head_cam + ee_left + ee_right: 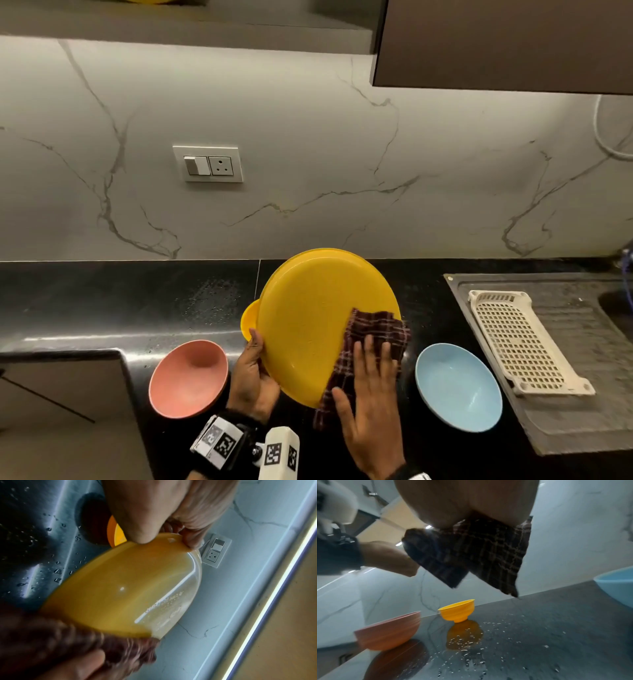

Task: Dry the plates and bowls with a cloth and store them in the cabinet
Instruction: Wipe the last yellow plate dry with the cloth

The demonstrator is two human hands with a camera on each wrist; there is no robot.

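Yellow plate (308, 322) held tilted above the worktop (120, 301). Left hand (253, 373) grips its left rim, thumb on the face. Right hand (370, 394), fingers flat, presses checked cloth (370, 339) against the plate's lower-right edge; unwiped face lies up-left of it.

The yellow plate (308, 325) hides most of the small yellow bowl (248, 320); the cloth (51, 646) is blurred; the blue bowl (618, 585) is cut off.
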